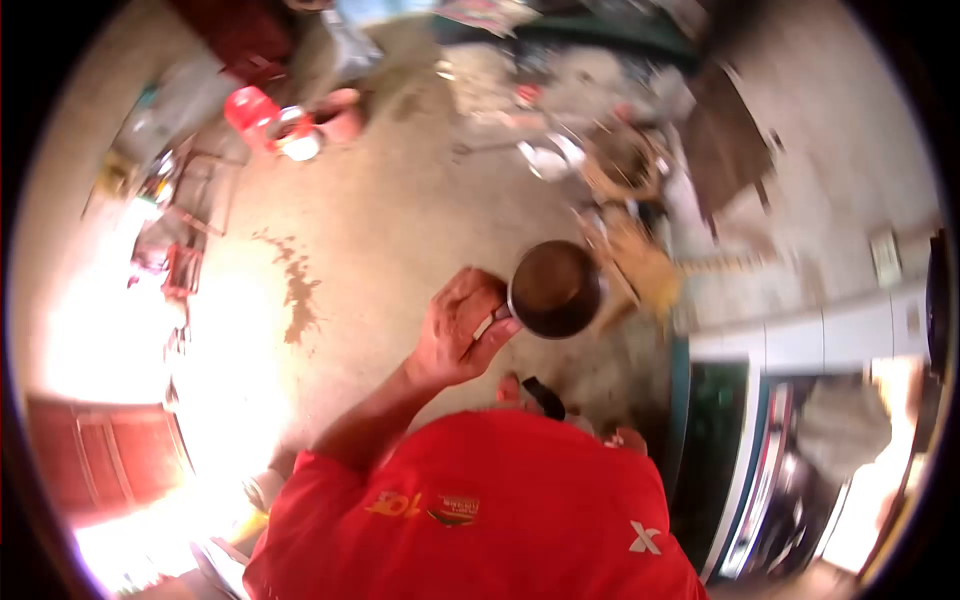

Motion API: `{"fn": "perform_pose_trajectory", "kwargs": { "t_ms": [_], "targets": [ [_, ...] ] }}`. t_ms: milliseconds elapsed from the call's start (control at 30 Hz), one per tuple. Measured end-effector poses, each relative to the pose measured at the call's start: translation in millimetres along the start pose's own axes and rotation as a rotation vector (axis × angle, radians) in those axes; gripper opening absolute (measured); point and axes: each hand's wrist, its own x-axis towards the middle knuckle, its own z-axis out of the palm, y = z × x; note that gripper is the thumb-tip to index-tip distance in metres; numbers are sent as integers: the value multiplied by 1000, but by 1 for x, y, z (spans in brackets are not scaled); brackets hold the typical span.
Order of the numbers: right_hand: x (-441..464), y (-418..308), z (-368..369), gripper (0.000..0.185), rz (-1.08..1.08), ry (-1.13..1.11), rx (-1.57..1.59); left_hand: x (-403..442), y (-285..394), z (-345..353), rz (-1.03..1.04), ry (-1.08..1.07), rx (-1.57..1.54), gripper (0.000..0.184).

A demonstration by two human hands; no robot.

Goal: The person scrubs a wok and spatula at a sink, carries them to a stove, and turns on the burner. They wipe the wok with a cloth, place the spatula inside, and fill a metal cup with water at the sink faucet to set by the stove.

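Note:
My left hand reaches out in front of the red shirt with its fingers closed on the handle of a round metal mug. The mug's mouth faces up toward me. Its inside looks dark brown, with a paler patch low on one side; I cannot tell whether that is liquid. A light-coloured bit of the handle shows between my thumb and fingers. My right hand is outside the view.
A wet stain marks the concrete floor at left. Red buckets stand at the upper left. A basket and yellowish debris lie to the right by the wall. White tiled counter at right; my feet below.

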Motion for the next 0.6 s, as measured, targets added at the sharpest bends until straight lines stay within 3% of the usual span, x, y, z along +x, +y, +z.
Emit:
{"fn": "perform_pose_trajectory", "kwargs": {
  "t_ms": [33, 100, 133, 167, 200, 233, 300, 333, 400, 500, 600],
  "targets": [
    [45, 26, -14, 10, -418, -94, -599, -18, -21, -15, -198, -7, 70, 15],
    [77, -21, 13, 12, 181, -31, -122, -84, -90, -21, -642, -114, 466, 17],
    [103, -15, 8, 13, 198, -25, -78, -110, -112, -26, -1057, -478, 585, 26],
    [128, -7, 3, 14, 208, -12, -22, -137, -138, -35, -1222, -1057, 608, 30],
    [147, -1, -2, 14, 180, -30, -19, -176, -145, -42, -1489, -712, 465, 33],
    [159, 8, -5, 12, 108, -54, -306, -217, -157, -41, -1654, -598, 435, 39],
    [198, 12, 3, 20, -41, -77, -882, -247, -165, -46, -1787, -746, 431, 47],
    [216, 2, 18, 20, 8, -66, -935, -256, -172, -47, -1863, -794, 413, 52],
    [258, -29, 55, 21, 198, -49, -788, -297, -193, -42, -1709, -783, 520, 46],
    [337, -75, 119, 22, 401, -43, -492, -303, -235, -55, -1824, -650, 382, 44],
    [416, -144, 201, 23, 615, -20, -48, -261, -286, -65, -1897, -371, 263, 43]
  ]
}}
